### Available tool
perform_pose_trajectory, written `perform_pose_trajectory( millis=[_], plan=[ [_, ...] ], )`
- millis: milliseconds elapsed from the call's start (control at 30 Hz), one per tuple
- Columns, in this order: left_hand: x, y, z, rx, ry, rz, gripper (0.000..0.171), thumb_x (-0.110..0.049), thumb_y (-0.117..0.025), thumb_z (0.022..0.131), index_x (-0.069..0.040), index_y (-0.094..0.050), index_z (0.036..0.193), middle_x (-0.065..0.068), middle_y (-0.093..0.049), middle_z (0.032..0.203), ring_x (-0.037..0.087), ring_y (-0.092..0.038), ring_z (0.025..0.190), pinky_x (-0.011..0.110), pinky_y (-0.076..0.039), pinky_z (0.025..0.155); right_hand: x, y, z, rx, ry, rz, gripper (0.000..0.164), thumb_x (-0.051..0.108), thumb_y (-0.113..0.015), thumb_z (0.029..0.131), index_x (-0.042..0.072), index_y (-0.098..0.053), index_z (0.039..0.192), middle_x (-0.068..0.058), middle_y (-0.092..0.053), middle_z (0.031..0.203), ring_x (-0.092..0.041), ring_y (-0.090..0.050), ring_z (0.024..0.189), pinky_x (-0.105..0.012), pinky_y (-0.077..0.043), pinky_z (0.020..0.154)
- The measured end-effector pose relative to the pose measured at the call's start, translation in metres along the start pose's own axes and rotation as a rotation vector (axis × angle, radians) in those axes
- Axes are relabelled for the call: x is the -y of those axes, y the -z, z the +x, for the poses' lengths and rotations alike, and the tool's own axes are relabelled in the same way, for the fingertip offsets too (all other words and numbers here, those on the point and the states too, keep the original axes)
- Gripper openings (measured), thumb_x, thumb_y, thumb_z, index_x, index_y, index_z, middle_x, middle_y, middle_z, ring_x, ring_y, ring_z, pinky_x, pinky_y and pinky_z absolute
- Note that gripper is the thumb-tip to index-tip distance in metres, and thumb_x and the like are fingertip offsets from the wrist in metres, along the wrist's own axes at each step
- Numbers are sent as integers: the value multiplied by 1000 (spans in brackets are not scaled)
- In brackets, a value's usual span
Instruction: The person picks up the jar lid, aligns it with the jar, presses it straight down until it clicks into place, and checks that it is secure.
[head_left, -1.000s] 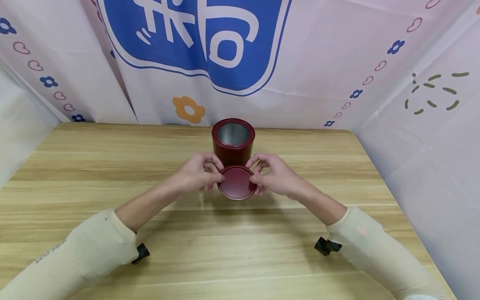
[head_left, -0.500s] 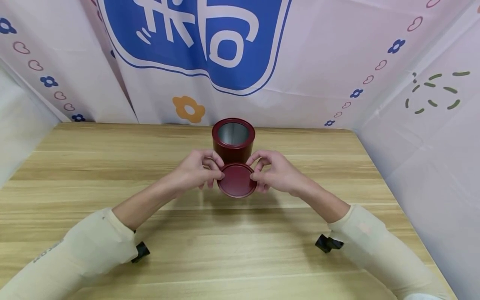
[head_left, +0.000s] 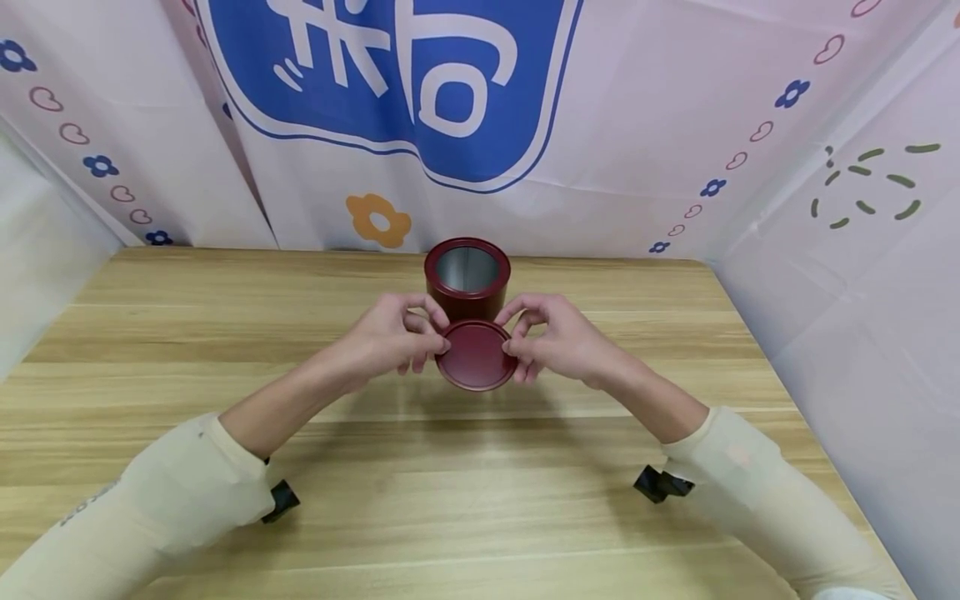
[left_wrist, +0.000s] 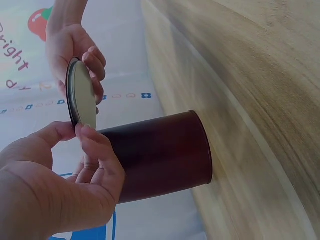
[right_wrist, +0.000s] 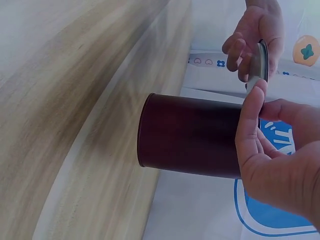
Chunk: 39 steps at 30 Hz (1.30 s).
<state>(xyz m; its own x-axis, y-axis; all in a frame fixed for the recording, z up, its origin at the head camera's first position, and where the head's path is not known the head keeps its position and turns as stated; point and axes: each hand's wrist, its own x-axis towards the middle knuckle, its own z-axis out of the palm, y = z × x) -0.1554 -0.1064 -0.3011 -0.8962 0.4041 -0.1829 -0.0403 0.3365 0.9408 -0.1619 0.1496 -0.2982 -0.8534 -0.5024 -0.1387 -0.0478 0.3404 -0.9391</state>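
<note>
A round dark red lid (head_left: 477,357) is held between both hands, clear of the table and in front of an open canister. My left hand (head_left: 400,335) pinches its left edge between thumb and fingers. The right edge is pinched the same way by my right hand (head_left: 551,340). Behind the lid stands the dark red metal canister (head_left: 467,304), upright, its mouth uncovered and its inside silvery. In the left wrist view the lid's pale underside (left_wrist: 85,97) shows, while the canister (left_wrist: 160,155) stands just beyond the fingers.
The wooden table (head_left: 465,500) spreads around the canister. Its back edge meets a white printed cloth (head_left: 615,167) close behind the canister. Another cloth wall (head_left: 862,292) rises along the right side. Black wrist devices (head_left: 282,502) sit under the sleeves.
Both hands have moved slightly forward with the lid, toward the canister, and the lid now overlaps more of its front. The canister has stayed in place.
</note>
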Motion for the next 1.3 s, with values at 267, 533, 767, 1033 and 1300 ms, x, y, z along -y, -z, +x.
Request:
perform_pose_trajectory(
  millis=[267, 533, 767, 1033, 1300],
  plan=[
    [-4, 0, -2, 13, 15, -85, 21, 1, -66, 93, 4, -55, 110, 11, -65, 82, 21, -63, 60, 25, -50, 48, 4, 1, -1, -1, 16, -16, 28, -6, -62, 95, -7, -59, 123, -15, -61, 87, -23, -68, 58, -33, -59, 52],
    [-7, 1, -1, 3, 3, -149, 22, 6, -65, 92, 8, -54, 111, 13, -61, 86, 19, -65, 59, 27, -57, 53, 9, 3, 0, -6, 0, 19, 29, -5, -62, 95, -8, -59, 124, -16, -60, 89, -21, -69, 59, -34, -59, 52],
    [-11, 1, 0, -17, 24, -170, 25, 9, -68, 91, 10, -54, 112, 13, -59, 89, 17, -65, 60, 27, -59, 55, 11, 5, 1, -12, 1, 18, 30, -4, -62, 95, -7, -60, 124, -16, -60, 90, -22, -71, 60, -36, -60, 52],
    [-11, 2, 2, -18, 36, -177, 25, 8, -68, 92, 10, -54, 113, 14, -57, 93, 18, -66, 60, 29, -60, 56, 11, 6, 1, -11, -24, 55, 30, -5, -61, 96, -5, -59, 125, -16, -59, 91, -24, -72, 60, -31, -58, 49],
    [-15, 3, 3, -14, 24, -198, 24, 9, -67, 92, 11, -54, 112, 13, -57, 91, 17, -66, 59, 29, -60, 57, 15, 8, 2, -19, -36, 57, 30, -4, -61, 97, -6, -59, 127, -16, -58, 92, -22, -72, 59, -29, -57, 49]
  ],
)
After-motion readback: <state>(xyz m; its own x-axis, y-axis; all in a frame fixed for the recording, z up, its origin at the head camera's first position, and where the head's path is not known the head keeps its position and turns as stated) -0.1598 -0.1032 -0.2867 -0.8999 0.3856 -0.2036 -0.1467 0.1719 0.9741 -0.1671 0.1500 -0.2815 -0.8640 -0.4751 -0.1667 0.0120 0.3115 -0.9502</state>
